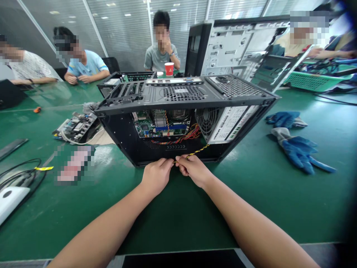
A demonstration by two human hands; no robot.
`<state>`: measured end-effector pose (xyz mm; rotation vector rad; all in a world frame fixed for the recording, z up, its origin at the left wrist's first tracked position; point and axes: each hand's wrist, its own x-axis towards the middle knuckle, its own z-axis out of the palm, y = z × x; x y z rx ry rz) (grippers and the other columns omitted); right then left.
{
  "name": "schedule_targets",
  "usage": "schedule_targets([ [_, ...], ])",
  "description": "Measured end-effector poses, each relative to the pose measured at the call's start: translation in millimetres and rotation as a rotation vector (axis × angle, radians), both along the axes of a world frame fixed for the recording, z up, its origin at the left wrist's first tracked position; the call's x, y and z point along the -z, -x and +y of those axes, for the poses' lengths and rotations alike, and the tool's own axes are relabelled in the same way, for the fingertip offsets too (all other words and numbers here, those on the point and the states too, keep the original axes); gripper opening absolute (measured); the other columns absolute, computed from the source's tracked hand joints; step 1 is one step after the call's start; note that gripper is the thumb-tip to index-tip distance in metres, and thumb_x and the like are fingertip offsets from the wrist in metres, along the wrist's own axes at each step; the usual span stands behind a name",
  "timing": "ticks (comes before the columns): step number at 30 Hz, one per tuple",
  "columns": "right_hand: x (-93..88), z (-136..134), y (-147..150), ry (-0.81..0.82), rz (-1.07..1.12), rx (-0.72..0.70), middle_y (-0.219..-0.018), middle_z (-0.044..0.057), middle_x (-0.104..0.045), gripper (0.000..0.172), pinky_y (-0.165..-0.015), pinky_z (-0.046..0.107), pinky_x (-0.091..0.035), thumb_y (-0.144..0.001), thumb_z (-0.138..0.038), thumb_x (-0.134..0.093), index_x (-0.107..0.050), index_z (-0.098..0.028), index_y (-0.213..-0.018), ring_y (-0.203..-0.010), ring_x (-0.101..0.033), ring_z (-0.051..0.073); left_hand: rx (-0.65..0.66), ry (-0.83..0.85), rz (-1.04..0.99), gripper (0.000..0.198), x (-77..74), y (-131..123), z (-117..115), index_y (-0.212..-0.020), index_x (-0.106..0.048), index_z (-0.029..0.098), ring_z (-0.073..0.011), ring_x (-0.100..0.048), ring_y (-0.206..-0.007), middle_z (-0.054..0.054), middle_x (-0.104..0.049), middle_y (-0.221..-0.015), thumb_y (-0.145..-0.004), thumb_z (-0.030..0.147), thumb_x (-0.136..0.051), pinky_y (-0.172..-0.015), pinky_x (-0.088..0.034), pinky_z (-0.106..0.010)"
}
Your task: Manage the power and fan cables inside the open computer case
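Note:
An open black computer case (181, 93) lies on its side on the green table (178, 208), showing a motherboard (161, 124), a power supply with a fan (223, 124) and red and yellow wires. A yellow and black twisted cable (196, 151) runs out of the case towards me. My left hand (156, 175) and my right hand (192, 169) meet at the case's front edge. Both are closed in a pinch on the end of this cable, fingertips almost touching.
Blue gloves (295, 149) lie at the right. A loose circuit board (76, 128) lies left of the case. A second open case (237, 48) stands behind. Several people sit at the far side, with a red cup (169, 69). Black cables (22, 173) and a white device (9, 199) lie at the left.

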<state>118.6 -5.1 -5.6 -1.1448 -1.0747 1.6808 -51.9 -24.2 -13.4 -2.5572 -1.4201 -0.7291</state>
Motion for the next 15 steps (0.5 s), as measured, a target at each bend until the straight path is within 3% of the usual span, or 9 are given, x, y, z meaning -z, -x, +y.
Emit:
schedule_targets([
  [7,2.0,0.5,0.5,-0.037,-0.027,-0.005,-0.046,-0.005,-0.044,0.032,-0.043,0.023,-0.023,-0.073,-0.042,-0.073,-0.059,-0.015,-0.063,-0.042,-0.036,0.006,-0.038,0.083,-0.097,0.021,-4.5,-3.1,-2.8,-0.093,-0.069,0.020,-0.0149,-0.064,-0.066,-0.002,-0.068,-0.076,-0.097,0.024,-0.049,-0.059,-0.048,-0.025],
  [15,-1.4,0.7,-0.7,-0.014,-0.052,-0.038,-0.035,-0.006,-0.039,0.037,-0.041,0.024,-0.018,-0.076,-0.046,-0.068,-0.055,-0.018,-0.056,-0.036,-0.031,0.007,-0.013,0.011,-0.171,0.021,-2.6,-1.9,-2.7,-0.097,-0.069,0.019,-0.0149,-0.064,-0.070,-0.004,-0.068,-0.082,-0.098,0.023,-0.048,-0.064,-0.050,-0.026],
])
